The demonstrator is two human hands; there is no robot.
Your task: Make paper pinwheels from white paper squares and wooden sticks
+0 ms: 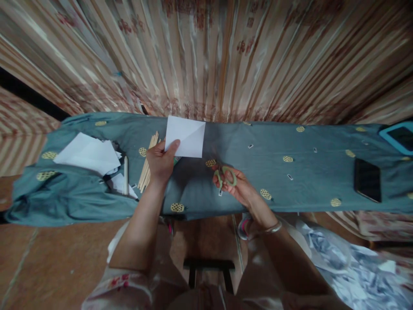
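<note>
A square sheet of white paper [189, 137] is pinched in my left hand [161, 161], the thumb lying on its face. The sheet has a faint diagonal line across it. My right hand [237, 187] holds scissors [229, 175] with pale green handles, to the right of and below the paper. The blades are dark and hard to make out. Just left of my left hand lies a bundle of thin wooden sticks [145, 174] on the green cloth. Part of a small green object [176, 160] shows beside my left hand.
Folded white papers [88, 155] lie at the left of the cloth-covered table [309, 172], beside a white stick-like tool [125, 175]. A black phone [367, 180] and a blue-framed device [400, 137] are at the right. Striped curtains hang behind; a plastic bag [358, 271] sits below right.
</note>
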